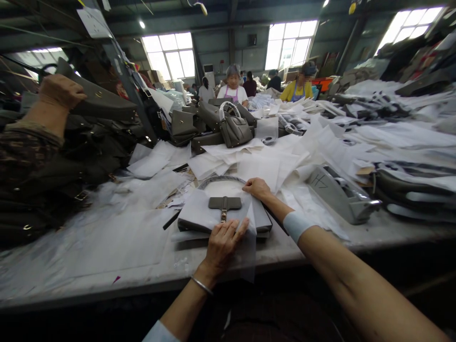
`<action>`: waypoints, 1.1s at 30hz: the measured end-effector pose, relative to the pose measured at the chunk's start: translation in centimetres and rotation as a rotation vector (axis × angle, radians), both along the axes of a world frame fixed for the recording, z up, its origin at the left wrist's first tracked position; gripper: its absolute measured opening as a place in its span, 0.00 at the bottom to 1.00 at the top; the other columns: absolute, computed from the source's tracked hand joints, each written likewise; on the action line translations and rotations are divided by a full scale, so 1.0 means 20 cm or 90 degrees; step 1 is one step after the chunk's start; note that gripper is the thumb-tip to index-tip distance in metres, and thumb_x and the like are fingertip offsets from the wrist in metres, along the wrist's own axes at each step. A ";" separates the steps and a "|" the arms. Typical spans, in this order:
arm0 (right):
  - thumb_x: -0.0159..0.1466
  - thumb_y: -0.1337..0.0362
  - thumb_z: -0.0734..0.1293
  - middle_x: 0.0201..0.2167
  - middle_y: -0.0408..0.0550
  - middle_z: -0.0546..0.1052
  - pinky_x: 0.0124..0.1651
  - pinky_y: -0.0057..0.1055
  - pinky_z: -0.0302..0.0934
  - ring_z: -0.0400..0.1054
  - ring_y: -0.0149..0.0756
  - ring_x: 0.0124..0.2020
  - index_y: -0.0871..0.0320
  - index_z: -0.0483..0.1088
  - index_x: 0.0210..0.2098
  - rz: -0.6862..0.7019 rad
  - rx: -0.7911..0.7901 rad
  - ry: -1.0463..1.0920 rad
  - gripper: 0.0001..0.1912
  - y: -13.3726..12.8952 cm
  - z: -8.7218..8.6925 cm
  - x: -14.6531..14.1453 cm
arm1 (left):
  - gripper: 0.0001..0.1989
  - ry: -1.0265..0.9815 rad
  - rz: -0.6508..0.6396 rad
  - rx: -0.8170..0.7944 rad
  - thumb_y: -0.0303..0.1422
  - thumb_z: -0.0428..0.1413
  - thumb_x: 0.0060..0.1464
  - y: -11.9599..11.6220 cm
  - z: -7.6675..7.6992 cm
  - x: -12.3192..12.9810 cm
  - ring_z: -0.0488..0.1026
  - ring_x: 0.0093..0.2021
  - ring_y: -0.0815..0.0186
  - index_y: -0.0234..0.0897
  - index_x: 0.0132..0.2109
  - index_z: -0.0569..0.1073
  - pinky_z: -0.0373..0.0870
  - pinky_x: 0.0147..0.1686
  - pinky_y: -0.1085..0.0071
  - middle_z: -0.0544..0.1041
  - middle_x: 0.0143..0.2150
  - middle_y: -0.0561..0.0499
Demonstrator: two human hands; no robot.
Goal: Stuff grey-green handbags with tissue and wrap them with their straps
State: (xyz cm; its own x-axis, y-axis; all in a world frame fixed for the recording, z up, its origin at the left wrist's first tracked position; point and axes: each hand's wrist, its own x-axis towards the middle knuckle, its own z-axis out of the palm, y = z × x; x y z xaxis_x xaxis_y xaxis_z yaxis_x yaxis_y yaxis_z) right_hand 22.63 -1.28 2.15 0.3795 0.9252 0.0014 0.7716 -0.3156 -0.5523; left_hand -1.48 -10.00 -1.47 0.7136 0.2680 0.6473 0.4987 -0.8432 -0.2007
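A dark grey handbag (194,227) lies on the table in front of me, its front mostly covered by white wrapping paper (195,206). Its T-shaped flap tab (224,203) with a metal clasp shows on top of the paper. The wrapped handle (223,179) arches behind the bag. My left hand (223,242) rests with fingers stretched out on the paper at the bag's lower front, just below the clasp. With fingers pinched, my right hand (258,187) is at the handle's right end; whether it grips handle or paper cannot be made out.
A grey tape dispenser (342,194) stands to the right. Grey handbags (235,128) are piled behind, among loose paper sheets (263,166). At far left, another person's hand (62,90) holds a dark bag above a heap of bags. Co-workers (233,88) are across the table.
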 end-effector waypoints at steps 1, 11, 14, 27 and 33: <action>0.57 0.61 0.72 0.34 0.47 0.81 0.38 0.28 0.62 0.74 0.38 0.38 0.55 0.78 0.35 -0.007 -0.005 -0.012 0.07 0.01 0.00 -0.01 | 0.21 0.002 0.005 0.000 0.26 0.43 0.68 0.00 0.00 0.00 0.74 0.52 0.64 0.36 0.66 0.62 0.64 0.50 0.65 0.78 0.51 0.47; 0.65 0.66 0.66 0.45 0.47 0.79 0.50 0.30 0.63 0.73 0.36 0.44 0.54 0.75 0.46 0.095 0.173 -0.081 0.11 -0.24 0.22 -0.01 | 0.18 -0.027 -0.007 -0.004 0.26 0.43 0.68 0.00 -0.02 0.00 0.73 0.52 0.64 0.36 0.62 0.67 0.65 0.49 0.64 0.78 0.51 0.47; 0.65 0.63 0.67 0.36 0.44 0.80 0.43 0.29 0.65 0.73 0.34 0.36 0.54 0.77 0.39 0.228 0.258 -0.036 0.06 -0.49 0.28 -0.02 | 0.18 -0.018 -0.002 -0.031 0.28 0.43 0.69 -0.01 -0.02 -0.01 0.72 0.53 0.63 0.36 0.62 0.66 0.65 0.50 0.64 0.77 0.52 0.47; 0.55 0.83 0.58 0.63 0.51 0.66 0.61 0.43 0.57 0.62 0.43 0.61 0.52 0.69 0.58 0.446 0.146 -0.261 0.35 -0.36 0.27 -0.11 | 0.16 -0.069 -0.018 0.021 0.27 0.42 0.69 0.01 -0.02 0.00 0.74 0.50 0.63 0.34 0.55 0.71 0.63 0.47 0.65 0.79 0.49 0.46; 0.56 0.80 0.64 0.56 0.55 0.73 0.61 0.43 0.56 0.66 0.46 0.58 0.56 0.78 0.43 0.507 -0.025 -0.390 0.21 -0.20 0.30 -0.16 | 0.21 -0.070 -0.009 0.041 0.27 0.44 0.68 0.00 -0.02 0.00 0.74 0.49 0.65 0.45 0.65 0.63 0.64 0.46 0.66 0.78 0.49 0.49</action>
State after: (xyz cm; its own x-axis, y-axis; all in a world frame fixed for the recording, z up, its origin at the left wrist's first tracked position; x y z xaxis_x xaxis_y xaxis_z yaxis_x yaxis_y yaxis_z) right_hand 19.40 -5.23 8.12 -0.4055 0.9129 -0.0467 0.9136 0.4064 0.0111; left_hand -1.54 -9.91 -1.97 0.6413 0.2140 0.7368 0.5083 -0.8378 -0.1991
